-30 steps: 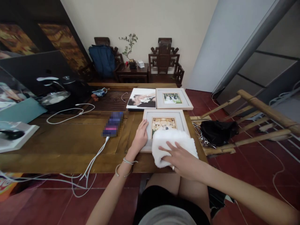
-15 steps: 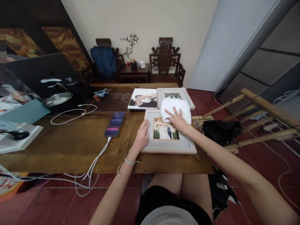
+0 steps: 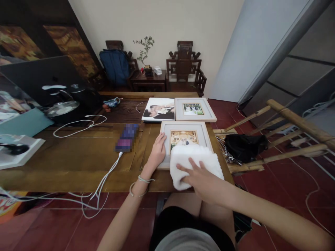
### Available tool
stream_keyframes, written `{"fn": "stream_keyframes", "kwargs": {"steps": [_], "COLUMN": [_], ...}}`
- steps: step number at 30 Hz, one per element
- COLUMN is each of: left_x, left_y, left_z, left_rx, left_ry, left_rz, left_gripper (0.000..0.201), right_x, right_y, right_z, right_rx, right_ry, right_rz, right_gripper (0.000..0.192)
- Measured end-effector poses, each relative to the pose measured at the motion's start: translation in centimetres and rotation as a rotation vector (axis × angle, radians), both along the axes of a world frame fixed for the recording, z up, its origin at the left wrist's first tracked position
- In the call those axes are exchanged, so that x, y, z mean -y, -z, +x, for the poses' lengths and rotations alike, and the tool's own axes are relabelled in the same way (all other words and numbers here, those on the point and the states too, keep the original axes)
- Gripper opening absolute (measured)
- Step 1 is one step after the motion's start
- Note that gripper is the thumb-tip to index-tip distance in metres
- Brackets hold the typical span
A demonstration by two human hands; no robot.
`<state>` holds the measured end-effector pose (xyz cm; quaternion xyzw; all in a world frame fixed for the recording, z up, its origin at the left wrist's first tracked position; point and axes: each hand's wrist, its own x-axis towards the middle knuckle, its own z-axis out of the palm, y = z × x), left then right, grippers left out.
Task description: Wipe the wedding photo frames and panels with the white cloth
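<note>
At the lower centre, a white fluffy towel [image 3: 195,162] is pressed by the spread right hand [image 3: 200,179] on the pale photo frame [image 3: 183,137], which is steadied by the flat left hand [image 3: 157,151].

A folded white towel [image 3: 195,164] lies flat over the near half of a pale picture frame [image 3: 183,132].

The white towel [image 3: 195,164] under the right grip [image 3: 201,177] is covering the near half of the picture frame [image 3: 183,130], so its bottom edge is staying out of sight. Left of the left grip [image 3: 157,151], the phone [image 3: 127,137] is showing up totally blurred.
</note>
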<state>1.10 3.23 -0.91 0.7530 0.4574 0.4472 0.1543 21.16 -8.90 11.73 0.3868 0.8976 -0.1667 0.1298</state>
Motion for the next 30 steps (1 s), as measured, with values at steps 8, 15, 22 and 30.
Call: {"fn": "stream_keyframes", "kwargs": {"steps": [8,15,22,30], "left_x": [0.0,0.5,1.0,0.7], "left_y": [-0.2,-1.5,-2.2,-1.7], "left_z": [-0.2,0.1,0.1,0.4], "left_rx": [-0.028,0.019,0.179,0.005], "left_ry": [0.021,0.021,-0.011,-0.007], "left_rz": [-0.024,-0.098,-0.072,-0.089], "left_gripper": [0.044,0.043,0.049,0.037], "right_x": [-12.8,-15.8,-9.3,-1.4], "right_y": [4.7,4.8,3.9,-0.3], "right_z": [1.7,-2.8,-5.4,-0.8], "right_rx": [-0.016,-0.042,-0.026,0.041], "right_ry": [0.182,0.217,0.110,0.036], "right_rz": [0.394,0.398,0.261,0.079], "right_gripper": [0.066,0.059,0.055,0.058]}}
